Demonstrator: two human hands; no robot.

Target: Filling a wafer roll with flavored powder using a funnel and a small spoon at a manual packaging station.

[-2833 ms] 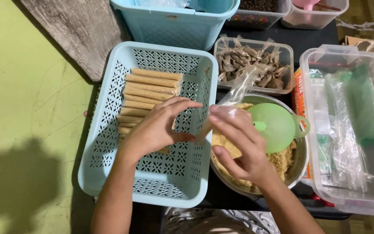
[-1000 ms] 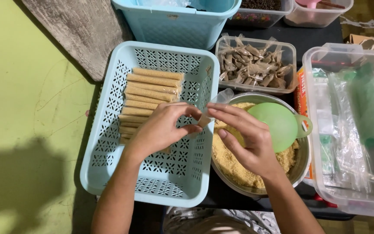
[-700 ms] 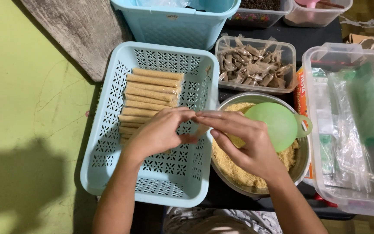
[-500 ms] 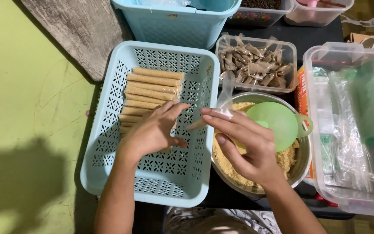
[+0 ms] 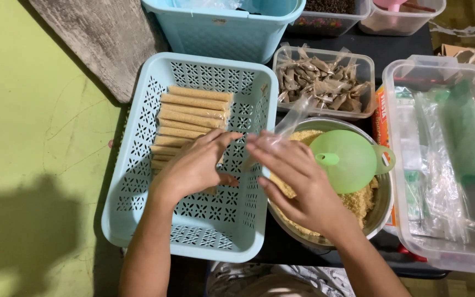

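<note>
Item: clear bag, pinched between my left hand and right hand over basket; about ten filled tubes stacked inside, much crumb remaining in bowl under funnel.

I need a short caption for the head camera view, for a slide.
Both hands, left hand and right hand, pinch a clear plastic sleeve between a light blue basket and a metal bowl.
</note>
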